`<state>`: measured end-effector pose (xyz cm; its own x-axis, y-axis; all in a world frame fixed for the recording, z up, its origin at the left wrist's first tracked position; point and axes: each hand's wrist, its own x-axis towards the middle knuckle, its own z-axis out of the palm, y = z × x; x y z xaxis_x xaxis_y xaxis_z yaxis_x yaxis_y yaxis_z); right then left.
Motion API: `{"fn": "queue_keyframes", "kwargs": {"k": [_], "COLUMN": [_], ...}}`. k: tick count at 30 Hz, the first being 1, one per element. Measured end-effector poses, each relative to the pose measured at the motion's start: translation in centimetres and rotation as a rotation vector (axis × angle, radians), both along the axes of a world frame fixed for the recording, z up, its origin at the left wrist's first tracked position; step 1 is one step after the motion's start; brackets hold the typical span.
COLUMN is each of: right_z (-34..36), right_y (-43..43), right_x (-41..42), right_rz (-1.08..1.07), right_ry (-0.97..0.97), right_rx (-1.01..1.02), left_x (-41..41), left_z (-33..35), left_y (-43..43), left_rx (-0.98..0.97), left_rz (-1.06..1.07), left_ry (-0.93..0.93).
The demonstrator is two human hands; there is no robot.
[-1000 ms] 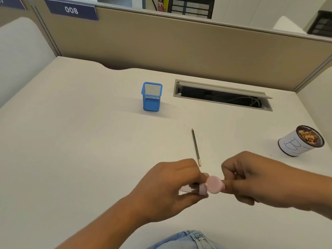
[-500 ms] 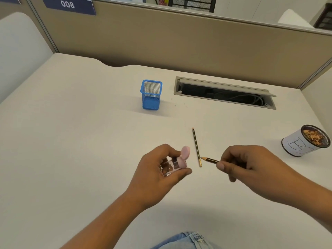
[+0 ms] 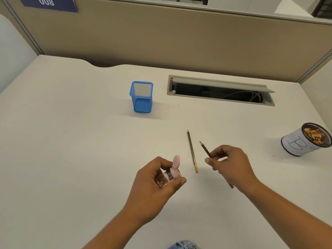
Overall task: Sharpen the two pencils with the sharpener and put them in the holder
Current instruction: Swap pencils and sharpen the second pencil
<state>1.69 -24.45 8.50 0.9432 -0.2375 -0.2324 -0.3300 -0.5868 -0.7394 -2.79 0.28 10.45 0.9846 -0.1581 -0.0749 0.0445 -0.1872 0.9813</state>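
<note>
A: From the head view, what is each hand doing?

B: The left hand (image 3: 158, 178) has its grip clenched round the sharpener (image 3: 168, 175), a small clear canister with a pink cap, its lid flipped up; shavings show inside the clear body; the hand hovers above the bench (image 3: 71, 141), towards the near edge and about mid-width. The right hand (image 3: 231, 162) has its grip pinched on the held pencil (image 3: 205, 150), whose pointed tip aims up and away towards the far edge; its back end shows below the wrist.

A: And the other pencil?

B: The second pencil (image 3: 192, 150) lies flat on the bench between the two hands, touching neither; its tip points to the far edge, its gold end to the near edge.

A: Where is the holder?

B: The blue mesh holder (image 3: 142, 97) stands upright well beyond the hands, left of the centre, nearer the far edge; no pencil shows in it. Just right of it lies the cable tray opening (image 3: 221, 90), set in the bench with its flap raised; cables show inside.

A: Anything else?

B: A round mesh cup (image 3: 305, 141), wrapped in white paper with a handwritten letter, sits by the right edge, tilted; it is full of pencil shavings; a partition (image 3: 179, 42) runs behind the far edge, bearing a blue label (image 3: 47, 2) reading 008.
</note>
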Motion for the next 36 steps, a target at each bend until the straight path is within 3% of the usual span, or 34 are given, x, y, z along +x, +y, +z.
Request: {"fn": "queue_keyframes", "kwargs": {"k": [12,36], "right_z": [-6.6,-7.9], "right_y": [-1.1,-1.4], "right_x": [4.2,5.1], "right_rz": [-0.173,-0.110], "right_ry": [-0.031,-0.076], "right_rx": [-0.064,-0.245], "left_x": [0.9,0.7], "left_z": [-1.3,-2.4], "left_y": [-0.9,-1.7], "left_rx": [-0.015,-0.035], "left_rz": [0.010,0.012], "left_ry": [0.077,0.043]}}
